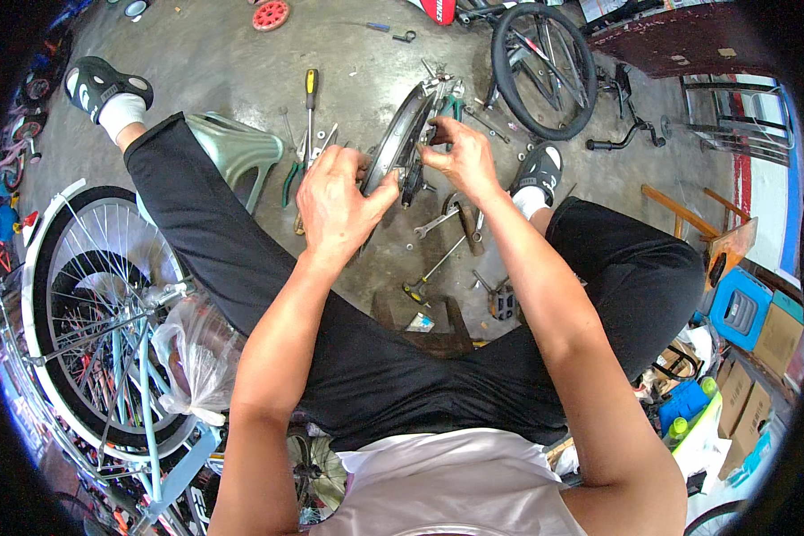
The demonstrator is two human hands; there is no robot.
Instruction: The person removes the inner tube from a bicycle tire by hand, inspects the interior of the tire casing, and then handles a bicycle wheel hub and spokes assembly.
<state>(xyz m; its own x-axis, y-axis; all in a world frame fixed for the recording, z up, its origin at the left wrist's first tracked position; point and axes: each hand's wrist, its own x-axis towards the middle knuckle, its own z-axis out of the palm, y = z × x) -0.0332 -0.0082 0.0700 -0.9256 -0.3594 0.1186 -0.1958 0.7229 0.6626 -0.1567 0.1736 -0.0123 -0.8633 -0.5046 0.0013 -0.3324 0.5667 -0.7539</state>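
Note:
A narrow curved bicycle wheel (391, 147), silver and black, stands nearly edge-on between my hands. My left hand (338, 198) is closed on its near left side, the thumb reaching across the edge. On the other side, my right hand (463, 159) pinches with thumb and fingertips at dark metal parts beside the wheel; what lies between them is too small to make out. Below those fingertips hangs a black metal part (411, 186). Just beyond the wheel are green-handled pliers (456, 105). Wrenches (437, 222) lie on the floor below my right hand.
A yellow-black screwdriver (311, 94) and green-handled pliers (289, 184) lie left of the wheel. A pale green stool (261, 152) is by my left leg. A large bicycle wheel (40, 295) fills the left. Nearer me are a yellow-black tool (417, 290) and a pedal (502, 305).

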